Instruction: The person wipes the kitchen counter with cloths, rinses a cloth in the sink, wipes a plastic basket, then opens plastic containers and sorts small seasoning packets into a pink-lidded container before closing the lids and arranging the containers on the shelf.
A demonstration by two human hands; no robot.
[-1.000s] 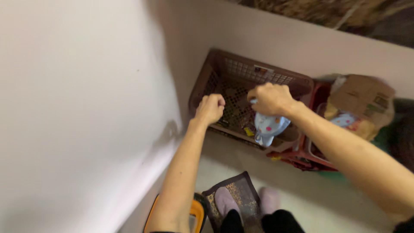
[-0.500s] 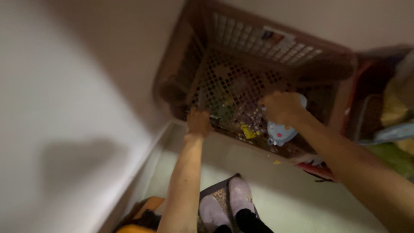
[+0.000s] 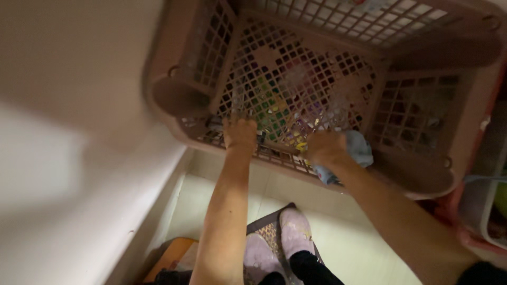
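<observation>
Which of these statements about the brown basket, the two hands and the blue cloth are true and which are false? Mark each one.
1. Both hands are inside the brown lattice basket. True.
2. The right hand grips a light blue cloth. True.
3. The left hand holds a red cup. False: it is a closed fist low in the basket, with no cup.
4. The basket stands in mid-room. False: it sits beside a pale wall.
</observation>
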